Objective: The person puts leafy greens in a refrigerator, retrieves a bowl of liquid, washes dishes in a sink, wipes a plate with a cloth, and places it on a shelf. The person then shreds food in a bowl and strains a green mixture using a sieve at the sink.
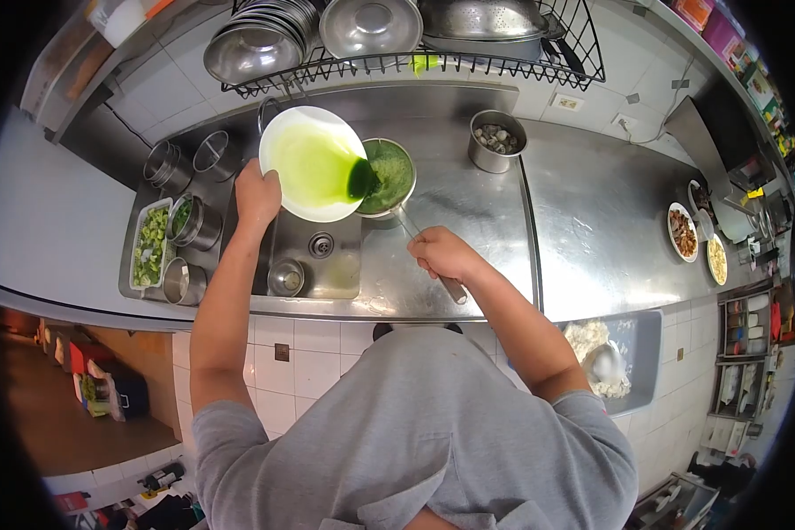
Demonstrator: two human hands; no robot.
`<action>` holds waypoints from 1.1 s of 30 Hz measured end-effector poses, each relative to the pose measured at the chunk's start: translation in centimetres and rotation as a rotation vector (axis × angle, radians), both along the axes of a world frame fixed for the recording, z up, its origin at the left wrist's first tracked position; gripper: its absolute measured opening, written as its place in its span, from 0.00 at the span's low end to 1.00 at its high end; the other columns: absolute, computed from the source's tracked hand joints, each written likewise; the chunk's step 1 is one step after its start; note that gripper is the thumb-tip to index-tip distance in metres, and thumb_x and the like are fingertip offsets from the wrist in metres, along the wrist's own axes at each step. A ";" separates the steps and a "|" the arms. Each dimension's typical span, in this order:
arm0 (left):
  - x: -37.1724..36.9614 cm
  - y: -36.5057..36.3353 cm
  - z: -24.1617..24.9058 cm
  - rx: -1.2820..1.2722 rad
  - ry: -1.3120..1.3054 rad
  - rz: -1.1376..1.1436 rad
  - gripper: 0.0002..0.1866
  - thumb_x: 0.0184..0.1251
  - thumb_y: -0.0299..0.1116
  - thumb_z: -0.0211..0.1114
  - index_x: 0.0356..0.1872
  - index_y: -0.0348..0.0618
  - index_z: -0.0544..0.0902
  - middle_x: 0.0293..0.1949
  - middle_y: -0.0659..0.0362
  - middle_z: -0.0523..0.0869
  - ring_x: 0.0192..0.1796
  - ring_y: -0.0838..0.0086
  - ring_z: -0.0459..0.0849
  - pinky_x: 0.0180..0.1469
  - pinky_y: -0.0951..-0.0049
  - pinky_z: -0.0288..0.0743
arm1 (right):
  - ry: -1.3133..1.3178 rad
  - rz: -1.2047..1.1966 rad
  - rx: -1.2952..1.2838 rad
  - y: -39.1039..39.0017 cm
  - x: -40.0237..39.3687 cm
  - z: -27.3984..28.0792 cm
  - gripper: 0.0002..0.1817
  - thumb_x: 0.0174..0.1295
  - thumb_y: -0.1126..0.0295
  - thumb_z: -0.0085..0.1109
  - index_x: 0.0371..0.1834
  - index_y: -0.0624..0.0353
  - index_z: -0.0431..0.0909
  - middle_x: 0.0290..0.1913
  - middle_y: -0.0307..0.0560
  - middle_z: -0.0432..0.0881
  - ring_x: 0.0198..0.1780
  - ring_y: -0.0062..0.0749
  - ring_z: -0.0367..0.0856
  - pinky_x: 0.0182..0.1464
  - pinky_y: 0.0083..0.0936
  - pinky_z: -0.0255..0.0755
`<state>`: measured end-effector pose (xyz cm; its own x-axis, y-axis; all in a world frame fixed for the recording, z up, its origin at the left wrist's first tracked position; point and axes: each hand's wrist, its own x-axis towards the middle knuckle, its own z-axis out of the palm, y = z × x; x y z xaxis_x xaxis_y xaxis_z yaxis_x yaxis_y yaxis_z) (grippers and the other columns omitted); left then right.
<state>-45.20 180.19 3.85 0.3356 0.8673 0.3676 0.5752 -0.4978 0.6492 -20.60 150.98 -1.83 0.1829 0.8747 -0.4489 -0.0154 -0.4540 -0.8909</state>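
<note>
Bowl (305, 155), white and tilted, hangs over the back of the sink (340, 281), dark green liquid (359, 179) gathered at its lip and its left side gripped by the fingers of the left hand (257, 190). Strainer (412, 177) with green pulp (392, 175) sits at that lip, its handle enclosed in the right hand's (442, 253) fingers. Farther right, a metal pot (493, 163) stands on the steel surface (609, 230).
</note>
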 end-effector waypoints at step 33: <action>-6.3 -8.6 -12.9 -0.758 -1.139 0.405 0.16 0.69 0.23 0.57 0.55 0.27 0.78 0.45 0.44 0.88 0.35 0.56 0.90 0.31 0.61 0.87 | 0.442 0.027 -0.094 -1.9 3.2 -1.3 0.31 0.84 0.50 0.52 0.69 0.72 0.72 0.33 0.49 0.87 0.27 0.32 0.86 0.31 0.27 0.81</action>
